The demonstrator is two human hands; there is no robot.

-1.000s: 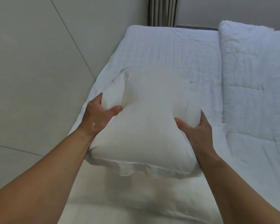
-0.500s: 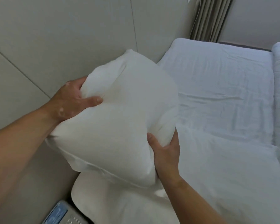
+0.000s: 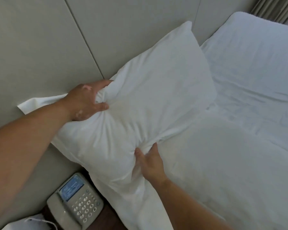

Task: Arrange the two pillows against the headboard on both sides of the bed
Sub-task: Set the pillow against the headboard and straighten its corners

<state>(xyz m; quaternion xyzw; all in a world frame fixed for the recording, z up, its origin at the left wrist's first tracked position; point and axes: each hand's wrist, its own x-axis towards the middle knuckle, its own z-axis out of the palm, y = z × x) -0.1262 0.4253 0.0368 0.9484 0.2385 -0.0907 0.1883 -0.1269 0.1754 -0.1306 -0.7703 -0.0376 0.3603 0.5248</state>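
Head view, close, down onto bed [image 3: 239, 146]

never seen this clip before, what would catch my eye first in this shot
First, the big white pillow filling the middle, leaning against the padded headboard, with the left hand gripping its upper edge and the right hand pinching its lower edge. Next, the white bed stretching off to the right. Then the grey desk telephone on the dark surface at the bottom left, beside the bed.

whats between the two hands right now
The white pillow: left hand grips its headboard-side edge, right hand its near edge, seen in the head view.
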